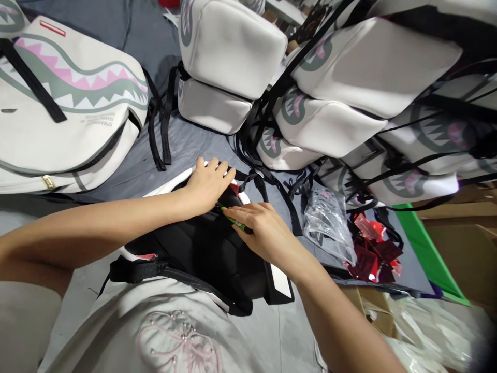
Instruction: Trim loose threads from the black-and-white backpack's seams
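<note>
A backpack (198, 248) with its black side facing up lies at the table's near edge, against my body. Its white rim and bits of red show along the edges. My left hand (209, 186) curls its fingers over the far edge of the bag and holds it there. In my right hand (264, 228) is a small green-and-black hand tool (235, 220), gripped low over the black fabric. The tool's tip points toward my left hand, but its exact shape is partly hidden by my fingers.
White shark-mouth backpacks are piled at the back centre (233, 52) and right (334, 124); another backpack (77, 129) lies left. Right of my hands are a clear plastic bag (328, 220) and a heap of red tags (375, 251). Cardboard boxes (462, 248) stand beyond the table's green edge (427, 248).
</note>
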Action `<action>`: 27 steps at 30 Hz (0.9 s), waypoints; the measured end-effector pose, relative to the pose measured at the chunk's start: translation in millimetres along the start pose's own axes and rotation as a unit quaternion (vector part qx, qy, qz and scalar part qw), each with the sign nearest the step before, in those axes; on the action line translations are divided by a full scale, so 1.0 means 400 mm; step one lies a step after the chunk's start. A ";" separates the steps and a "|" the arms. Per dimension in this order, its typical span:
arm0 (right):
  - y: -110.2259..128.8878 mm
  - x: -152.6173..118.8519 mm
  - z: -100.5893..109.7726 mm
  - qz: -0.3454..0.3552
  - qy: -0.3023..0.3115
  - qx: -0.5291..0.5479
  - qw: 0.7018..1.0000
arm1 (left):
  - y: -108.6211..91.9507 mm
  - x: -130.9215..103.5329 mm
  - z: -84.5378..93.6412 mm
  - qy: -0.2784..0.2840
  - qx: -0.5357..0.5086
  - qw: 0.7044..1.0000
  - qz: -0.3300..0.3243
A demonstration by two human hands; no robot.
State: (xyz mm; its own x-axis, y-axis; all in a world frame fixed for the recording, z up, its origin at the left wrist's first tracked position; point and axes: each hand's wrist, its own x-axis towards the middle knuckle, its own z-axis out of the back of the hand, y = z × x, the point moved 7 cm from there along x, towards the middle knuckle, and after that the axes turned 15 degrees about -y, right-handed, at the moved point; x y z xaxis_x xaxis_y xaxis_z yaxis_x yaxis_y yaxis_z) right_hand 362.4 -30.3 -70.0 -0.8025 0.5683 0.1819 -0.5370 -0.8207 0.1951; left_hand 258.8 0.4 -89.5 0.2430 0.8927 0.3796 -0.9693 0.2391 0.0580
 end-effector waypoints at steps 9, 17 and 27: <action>0.027 0.022 -0.005 -0.027 0.024 -0.043 0.998 | 0.004 0.002 -0.014 -0.006 -0.005 1.000 0.006; 0.022 0.023 -0.017 -0.023 0.042 -0.030 0.998 | 0.008 0.003 -0.019 -0.001 -0.016 1.000 0.012; 0.020 0.017 -0.024 -0.012 0.061 -0.061 0.996 | 0.013 0.000 -0.017 0.003 -0.033 0.999 0.021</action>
State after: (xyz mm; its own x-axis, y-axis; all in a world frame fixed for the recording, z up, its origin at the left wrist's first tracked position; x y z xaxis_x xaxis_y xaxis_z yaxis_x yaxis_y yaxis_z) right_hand 350.0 -33.6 -76.2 -0.8103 0.5830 0.0595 -0.5784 -0.8120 0.0783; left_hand 254.3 4.2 -95.4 0.2028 0.9045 0.3751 -0.9739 0.2263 -0.0190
